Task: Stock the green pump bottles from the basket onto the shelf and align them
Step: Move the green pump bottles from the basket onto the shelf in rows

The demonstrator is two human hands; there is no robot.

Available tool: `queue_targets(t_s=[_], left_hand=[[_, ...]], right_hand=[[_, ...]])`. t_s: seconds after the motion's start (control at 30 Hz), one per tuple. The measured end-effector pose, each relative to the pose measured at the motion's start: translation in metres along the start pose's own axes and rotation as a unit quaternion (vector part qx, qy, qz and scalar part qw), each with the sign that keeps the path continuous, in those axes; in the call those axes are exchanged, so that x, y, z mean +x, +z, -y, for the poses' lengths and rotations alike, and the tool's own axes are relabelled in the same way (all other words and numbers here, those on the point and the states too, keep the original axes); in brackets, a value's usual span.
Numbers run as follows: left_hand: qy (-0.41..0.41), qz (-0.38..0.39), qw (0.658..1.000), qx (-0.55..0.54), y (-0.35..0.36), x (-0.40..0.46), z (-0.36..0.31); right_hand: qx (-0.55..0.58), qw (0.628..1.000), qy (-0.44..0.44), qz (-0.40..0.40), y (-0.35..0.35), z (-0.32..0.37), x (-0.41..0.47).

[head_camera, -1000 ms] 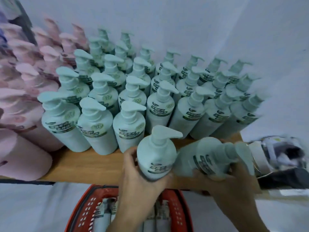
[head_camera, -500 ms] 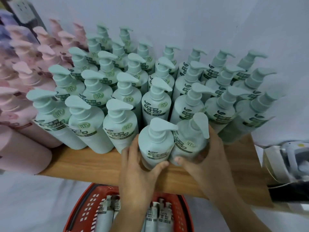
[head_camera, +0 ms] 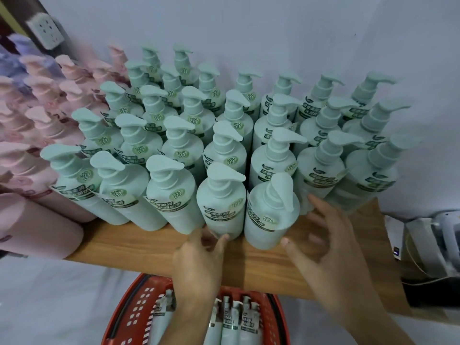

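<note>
Overhead, a wooden shelf (head_camera: pixel 139 241) abuts a pale wall (head_camera: pixel 273 33).

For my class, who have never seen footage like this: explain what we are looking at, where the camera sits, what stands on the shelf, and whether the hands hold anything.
There is no machine here: a person wears a camera on the head, looking down at both hands. A wooden shelf carries rows of pale green plastic pump bottles, with pink pump bottles to their left. The left hand touches the base of one front green bottle with its fingertips. The right hand is spread open beside the neighbouring front bottle, holding nothing. Below, a red plastic basket holds more bottles.
</note>
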State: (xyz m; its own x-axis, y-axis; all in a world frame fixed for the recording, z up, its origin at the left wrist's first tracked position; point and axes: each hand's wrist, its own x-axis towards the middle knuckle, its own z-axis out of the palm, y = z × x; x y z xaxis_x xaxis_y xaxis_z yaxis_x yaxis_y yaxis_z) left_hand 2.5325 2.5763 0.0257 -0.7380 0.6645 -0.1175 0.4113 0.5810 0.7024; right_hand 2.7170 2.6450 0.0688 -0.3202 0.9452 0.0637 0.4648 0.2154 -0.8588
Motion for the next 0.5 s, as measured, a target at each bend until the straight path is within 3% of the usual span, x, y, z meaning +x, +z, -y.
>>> queue_targets(t_s=[0.1,0.17,0.23,0.37,0.5], left_hand=[[0.055,0.014,0.998,0.017,-0.037,-0.010,-0.016],[0.174,-0.049,0.983,-0.021,-0.075,-0.008,-0.042],[0.290,-0.090,0.953,0.002,-0.106,0.003,-0.075],[0.352,0.045,0.911,0.210,-0.125,0.037,-0.126],[0.381,0.187,0.816,0.393,-0.112,0.066,-0.138]], right_hand=[[-0.014,0.997,-0.064,-0.036,-0.025,0.024,0.011],[-0.051,0.991,-0.114,-0.058,-0.041,0.047,0.022],[-0.114,0.984,-0.135,-0.032,-0.048,0.071,0.036],[-0.342,0.928,-0.102,0.103,-0.042,0.098,0.063],[-0.400,0.898,-0.122,0.138,-0.035,0.099,0.074]])
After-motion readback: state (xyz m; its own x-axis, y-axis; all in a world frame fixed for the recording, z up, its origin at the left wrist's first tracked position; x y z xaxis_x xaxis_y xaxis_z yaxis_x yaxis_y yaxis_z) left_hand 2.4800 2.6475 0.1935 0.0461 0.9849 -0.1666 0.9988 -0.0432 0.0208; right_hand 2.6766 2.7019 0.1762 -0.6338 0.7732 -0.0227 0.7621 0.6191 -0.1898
